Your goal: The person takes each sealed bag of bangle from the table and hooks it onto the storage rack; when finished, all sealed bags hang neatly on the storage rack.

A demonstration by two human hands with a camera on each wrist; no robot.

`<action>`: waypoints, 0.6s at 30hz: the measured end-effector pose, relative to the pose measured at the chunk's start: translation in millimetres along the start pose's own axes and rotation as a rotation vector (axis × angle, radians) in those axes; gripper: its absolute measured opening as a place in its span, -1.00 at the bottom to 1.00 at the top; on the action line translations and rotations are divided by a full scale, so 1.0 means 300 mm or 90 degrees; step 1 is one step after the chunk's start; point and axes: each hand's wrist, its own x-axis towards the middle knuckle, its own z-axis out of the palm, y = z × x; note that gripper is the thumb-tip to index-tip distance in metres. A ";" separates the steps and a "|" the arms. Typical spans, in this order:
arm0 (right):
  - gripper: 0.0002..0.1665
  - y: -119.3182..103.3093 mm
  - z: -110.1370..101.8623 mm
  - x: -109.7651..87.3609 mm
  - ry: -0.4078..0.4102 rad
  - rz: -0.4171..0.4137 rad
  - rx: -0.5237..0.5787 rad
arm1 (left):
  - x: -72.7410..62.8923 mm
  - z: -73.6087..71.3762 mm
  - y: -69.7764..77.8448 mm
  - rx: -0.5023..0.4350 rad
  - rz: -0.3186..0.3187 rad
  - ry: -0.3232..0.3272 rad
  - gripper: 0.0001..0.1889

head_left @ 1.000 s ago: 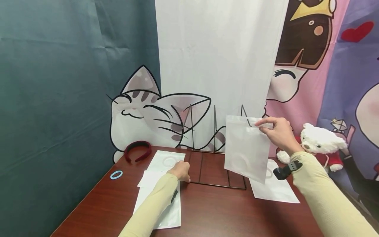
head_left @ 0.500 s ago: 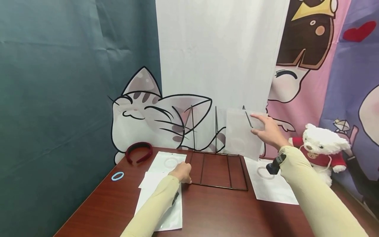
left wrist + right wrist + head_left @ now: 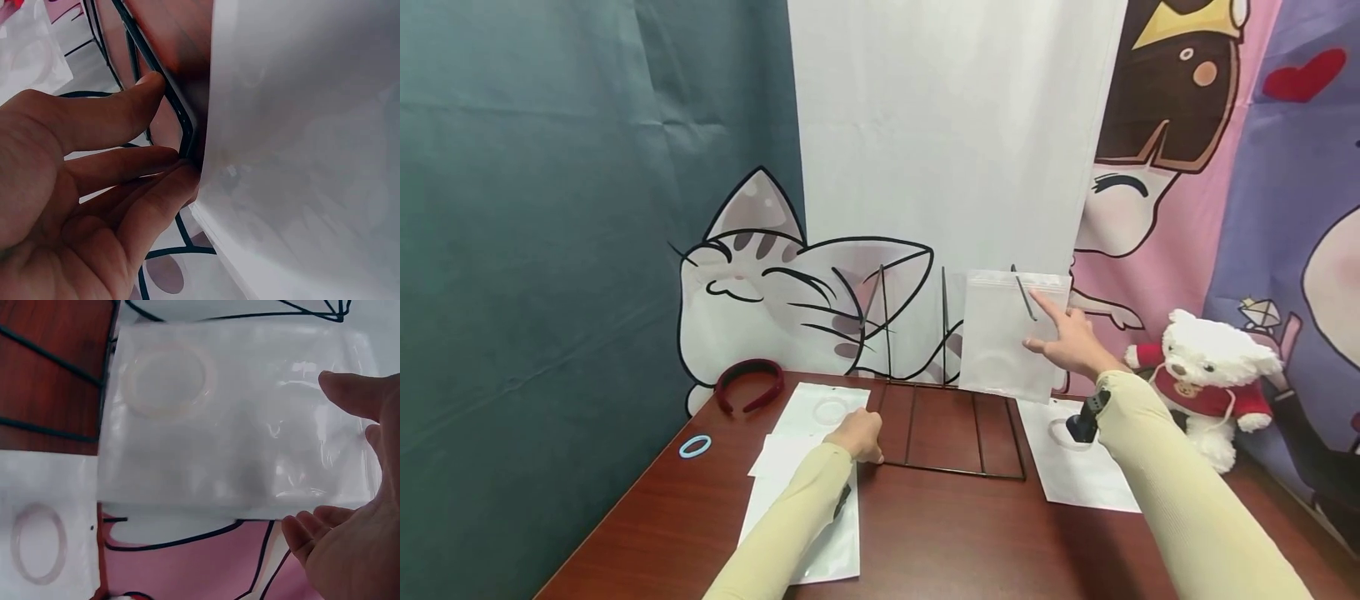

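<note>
My left hand (image 3: 857,433) grips the front left corner of a black wire display rack (image 3: 955,472), thumb and fingers on either side of the wire (image 3: 185,128) in the left wrist view. A translucent zip bag (image 3: 1000,354) hangs by its top from the rack's right hook (image 3: 1025,298). Inside it, a pale ring (image 3: 207,384) shows at the lower end in the right wrist view. In front of the bag's upper right part is my right hand (image 3: 1075,337), thumb and index finger spread and the other fingers loosely bent, holding nothing.
White bags (image 3: 816,546) overlap on the table left of the rack, and another bag (image 3: 1097,479) lies to its right. A dark red headband (image 3: 773,387) and a blue ring (image 3: 683,449) are at the left edge. A white teddy bear (image 3: 1210,404) sits far right.
My right hand has moved the bag up and back onto the right hook, then let go and drawn slightly down. My left hand has stayed on the rack corner.
</note>
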 end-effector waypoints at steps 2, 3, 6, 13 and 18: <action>0.05 0.015 0.009 -0.009 -0.006 -0.004 -0.006 | 0.000 0.000 -0.003 -0.001 -0.001 0.000 -0.71; 0.05 0.026 0.014 -0.013 -0.011 -0.005 -0.005 | 0.001 0.000 -0.004 -0.003 -0.002 -0.002 -0.71; 0.04 0.063 0.030 -0.030 -0.023 -0.002 0.005 | 0.003 0.001 -0.005 -0.003 0.004 0.001 -0.71; 0.02 0.169 0.097 -0.067 -0.029 -0.010 -0.003 | 0.000 0.003 -0.005 -0.001 0.007 0.000 -0.71; -0.06 0.242 0.149 -0.106 -0.028 -0.015 -0.031 | 0.000 0.005 -0.005 -0.001 0.009 0.004 -0.71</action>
